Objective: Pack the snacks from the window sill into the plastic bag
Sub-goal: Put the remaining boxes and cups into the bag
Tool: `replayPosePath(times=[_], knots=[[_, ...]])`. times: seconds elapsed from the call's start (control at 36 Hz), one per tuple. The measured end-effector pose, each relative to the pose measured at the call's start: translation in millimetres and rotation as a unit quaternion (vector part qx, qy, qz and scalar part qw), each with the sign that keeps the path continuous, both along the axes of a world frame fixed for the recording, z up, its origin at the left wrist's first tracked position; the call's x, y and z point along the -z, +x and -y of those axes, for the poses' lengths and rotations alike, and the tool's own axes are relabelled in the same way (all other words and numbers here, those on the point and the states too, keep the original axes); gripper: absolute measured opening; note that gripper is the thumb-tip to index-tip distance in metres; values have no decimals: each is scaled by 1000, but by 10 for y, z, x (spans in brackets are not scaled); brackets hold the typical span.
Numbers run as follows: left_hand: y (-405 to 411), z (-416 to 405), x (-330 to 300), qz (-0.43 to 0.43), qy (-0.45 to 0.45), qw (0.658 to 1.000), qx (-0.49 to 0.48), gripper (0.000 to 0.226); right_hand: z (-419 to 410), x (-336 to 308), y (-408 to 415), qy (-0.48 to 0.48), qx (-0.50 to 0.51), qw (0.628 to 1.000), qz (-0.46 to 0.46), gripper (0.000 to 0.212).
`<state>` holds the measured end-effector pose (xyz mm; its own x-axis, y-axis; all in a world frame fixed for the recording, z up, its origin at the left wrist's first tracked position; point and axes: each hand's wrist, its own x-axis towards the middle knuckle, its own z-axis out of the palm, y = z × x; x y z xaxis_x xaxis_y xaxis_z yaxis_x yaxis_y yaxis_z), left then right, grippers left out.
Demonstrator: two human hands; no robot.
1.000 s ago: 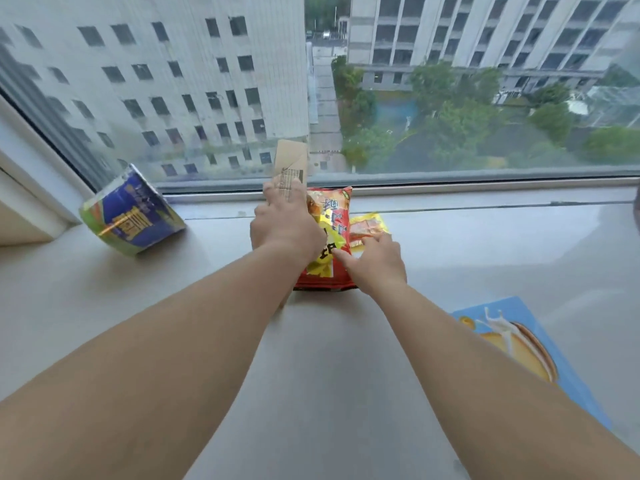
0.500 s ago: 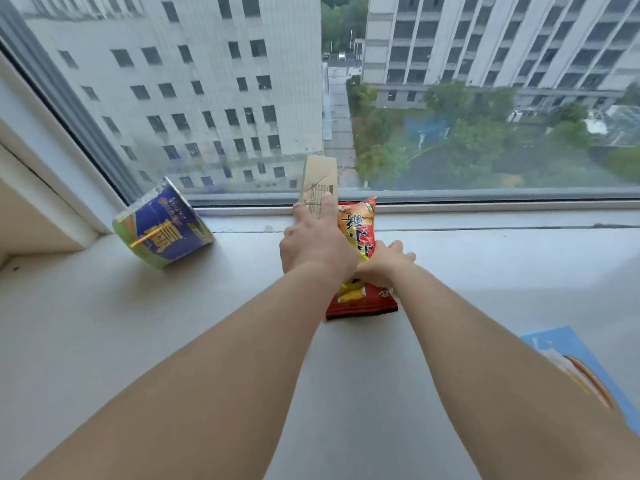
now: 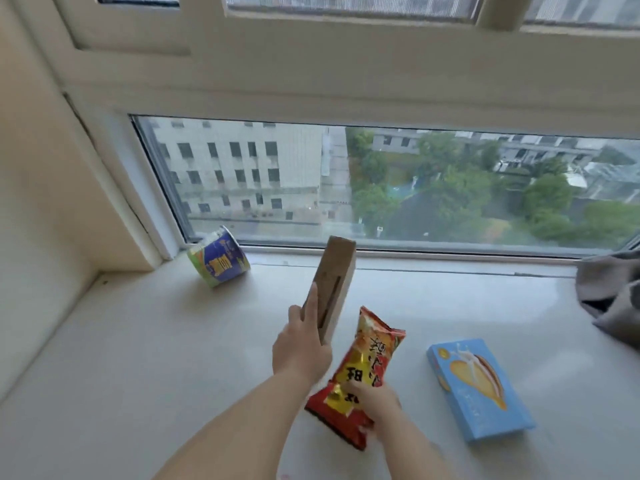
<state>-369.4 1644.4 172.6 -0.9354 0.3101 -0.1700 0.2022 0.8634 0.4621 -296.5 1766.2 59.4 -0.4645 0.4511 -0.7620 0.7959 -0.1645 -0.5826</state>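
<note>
My left hand (image 3: pixel 300 344) grips a flat brown cardboard box (image 3: pixel 335 282) by its lower end and holds it upright above the white window sill (image 3: pixel 138 358). My right hand (image 3: pixel 375 403) holds a red and yellow snack packet (image 3: pixel 360 372) by its lower part, lifted off the sill and tilted. A light blue biscuit box (image 3: pixel 479 388) lies flat on the sill to the right of both hands. A blue and green instant noodle cup (image 3: pixel 219 258) lies tipped on its side at the far left by the glass. No plastic bag is in view.
A grey cloth (image 3: pixel 613 299) is bunched at the sill's right end. The window pane and its white frame (image 3: pixel 311 88) close off the back; a cream wall (image 3: pixel 38 188) closes the left side.
Both hands have drawn back from the window toward me. The right hand has lifted the red packet off the sill. The camera has tilted up, showing more window frame and the whole blue box.
</note>
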Motion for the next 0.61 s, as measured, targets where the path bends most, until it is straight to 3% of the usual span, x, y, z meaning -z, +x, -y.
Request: replayPosePath(times=[0.06,0.17,0.36,0.5,0.61], knots=[[108,96,-256,-19,51,999,-1,85,51,-431,174,-34,5,999,-18,74],[332,316,-719,-35,156,987,-11,89,144,-1107,541,-57,4,995,-79,42],[1087,798,-1346,-77,319,944,-18,92,305,-2133,1257,-87,19,975,-205,16],[1772,1348,-1635,-48,402,914,10,87,687,-2509,1826,-91,0,962,-257,20],[2206,1721,-1689,-33,408,912,17,87,888,-2625,2233,-41,-48,960,-273,34]])
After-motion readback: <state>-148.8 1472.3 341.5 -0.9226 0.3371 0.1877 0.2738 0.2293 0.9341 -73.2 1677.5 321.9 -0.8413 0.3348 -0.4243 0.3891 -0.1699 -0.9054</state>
